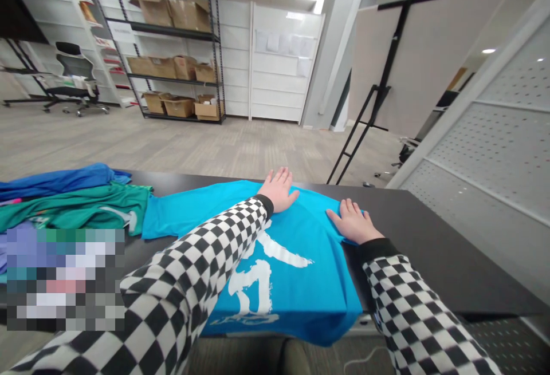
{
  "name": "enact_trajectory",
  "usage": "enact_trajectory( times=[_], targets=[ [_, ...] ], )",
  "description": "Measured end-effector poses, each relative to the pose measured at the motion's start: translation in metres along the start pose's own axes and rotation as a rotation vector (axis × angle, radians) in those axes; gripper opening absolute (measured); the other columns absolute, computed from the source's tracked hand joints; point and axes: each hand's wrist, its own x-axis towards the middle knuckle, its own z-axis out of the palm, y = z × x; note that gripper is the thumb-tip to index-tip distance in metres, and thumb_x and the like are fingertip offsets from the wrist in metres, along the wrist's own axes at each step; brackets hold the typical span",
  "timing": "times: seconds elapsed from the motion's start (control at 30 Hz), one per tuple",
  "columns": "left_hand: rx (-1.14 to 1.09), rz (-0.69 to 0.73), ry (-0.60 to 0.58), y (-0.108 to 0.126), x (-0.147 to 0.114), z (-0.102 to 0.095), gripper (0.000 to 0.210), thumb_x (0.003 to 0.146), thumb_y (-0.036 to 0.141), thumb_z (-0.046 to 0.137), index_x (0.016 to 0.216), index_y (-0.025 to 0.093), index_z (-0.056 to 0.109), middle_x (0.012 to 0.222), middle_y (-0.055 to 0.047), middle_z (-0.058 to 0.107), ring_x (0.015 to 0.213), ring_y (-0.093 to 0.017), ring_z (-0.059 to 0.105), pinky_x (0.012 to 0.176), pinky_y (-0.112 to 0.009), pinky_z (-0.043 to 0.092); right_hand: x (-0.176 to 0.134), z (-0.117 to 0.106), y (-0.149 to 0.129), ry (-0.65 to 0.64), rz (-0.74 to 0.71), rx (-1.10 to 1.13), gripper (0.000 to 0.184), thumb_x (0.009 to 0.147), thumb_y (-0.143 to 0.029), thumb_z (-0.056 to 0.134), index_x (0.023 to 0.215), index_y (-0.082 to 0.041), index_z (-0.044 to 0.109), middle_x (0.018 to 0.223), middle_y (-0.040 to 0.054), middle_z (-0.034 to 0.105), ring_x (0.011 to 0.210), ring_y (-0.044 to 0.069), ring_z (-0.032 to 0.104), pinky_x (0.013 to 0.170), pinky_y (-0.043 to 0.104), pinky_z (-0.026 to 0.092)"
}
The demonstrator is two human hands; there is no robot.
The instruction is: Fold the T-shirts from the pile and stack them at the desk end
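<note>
A bright blue T-shirt (301,283) with white brush-stroke lettering lies spread over the black table, its lower part hanging past the near edge. My left hand (280,190) rests flat on the shirt near its far side, fingers extended. On the right, my right hand (354,221) presses flat on the sleeve there, fingers spread. The left sleeve of the shirt reaches toward the pile of clothes. My left forearm, in a checkered sleeve, crosses over and hides part of the shirt and its print.
Green clothing (98,203) and dark blue clothing (60,180) are heaped on the table's left; a blurred patch covers the near part. The black table (429,249) extends right to a white perforated panel (498,146). Beyond stand a shelf of cardboard boxes (180,106) and a board stand (378,97).
</note>
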Motion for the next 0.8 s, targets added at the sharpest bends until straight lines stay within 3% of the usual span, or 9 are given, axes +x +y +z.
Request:
enact_trajectory(
  times=[0.1,0.2,0.3,0.4,0.5,0.63,0.73,0.8],
  targets=[
    [0.004,-0.068,-0.001,-0.022,-0.019,-0.027,0.082,0.115,0.059,0.024,0.178,0.008,0.037,0.188,-0.02,0.026,0.178,-0.034,0.016,0.144,-0.059,0.006,0.001,0.001,0.002,-0.002,-0.003,-0.001,0.108,0.106,-0.084,0.018,0.183,-0.007,0.023,0.191,0.019,0.015,0.176,0.041,0.017,0.141,0.067,0.016],
    [0.079,-0.12,-0.064,-0.069,-0.056,-0.049,0.077,0.114,0.057,0.031,0.175,0.012,0.043,0.183,-0.021,0.04,0.173,-0.037,0.03,0.142,-0.063,0.009,0.002,0.002,0.003,0.01,-0.005,0.003,0.108,0.106,-0.083,0.02,0.182,-0.007,0.026,0.19,0.0201,0.017,0.176,0.043,0.019,0.14,0.069,0.018],
    [0.119,-0.252,-0.17,-0.125,-0.1,-0.058,0.078,0.112,0.054,0.033,0.176,0.01,0.042,0.183,-0.022,0.037,0.172,-0.037,0.032,0.14,-0.063,0.017,0.004,0.004,0.005,0.03,-0.007,0.016,0.106,0.106,-0.082,0.022,0.182,-0.009,0.027,0.19,0.0206,0.019,0.175,0.044,0.021,0.139,0.07,0.019],
    [0.089,-0.357,-0.224,-0.164,-0.136,-0.053,0.085,0.111,0.065,0.032,0.18,0.015,0.035,0.188,-0.018,0.026,0.175,-0.038,0.025,0.139,-0.062,0.02,0.006,0.004,0.007,0.034,-0.001,0.013,0.106,0.106,-0.082,0.021,0.182,-0.009,0.027,0.19,0.0195,0.019,0.176,0.042,0.02,0.14,0.068,0.018],
    [0.057,-0.381,-0.185,-0.176,-0.152,-0.043,0.094,0.109,0.077,0.029,0.183,0.019,0.03,0.19,-0.014,0.019,0.177,-0.038,0.019,0.141,-0.061,0.016,0.006,0.002,0.008,0.027,0.002,-0.014,0.108,0.106,-0.082,0.017,0.183,-0.007,0.025,0.19,0.0184,0.018,0.176,0.04,0.019,0.141,0.066,0.018],
    [0.04,-0.384,-0.161,-0.172,-0.151,-0.038,0.095,0.109,0.077,0.028,0.183,0.017,0.029,0.19,-0.015,0.019,0.177,-0.037,0.018,0.141,-0.06,0.014,0.002,-0.003,0.005,0.022,0.004,-0.041,0.108,0.106,-0.082,0.015,0.183,-0.006,0.025,0.19,0.018,0.018,0.176,0.039,0.019,0.141,0.064,0.017],
    [0.044,-0.381,-0.112,-0.169,-0.15,-0.044,0.087,0.113,0.067,0.025,0.18,0.013,0.035,0.189,-0.018,0.024,0.177,-0.034,0.021,0.141,-0.057,0.015,0.0,-0.005,0.004,0.019,0.005,-0.032,0.108,0.106,-0.082,0.014,0.183,-0.006,0.024,0.19,0.0188,0.018,0.176,0.039,0.019,0.141,0.065,0.018],
    [0.098,-0.354,-0.039,-0.167,-0.153,-0.051,0.077,0.114,0.055,0.026,0.172,0.009,0.049,0.186,-0.021,0.033,0.175,-0.034,0.027,0.142,-0.057,0.014,0.001,-0.004,0.006,0.026,-0.003,-0.021,0.11,0.105,-0.083,0.015,0.182,-0.006,0.024,0.19,0.0204,0.019,0.176,0.041,0.02,0.14,0.067,0.019]
  ],
)
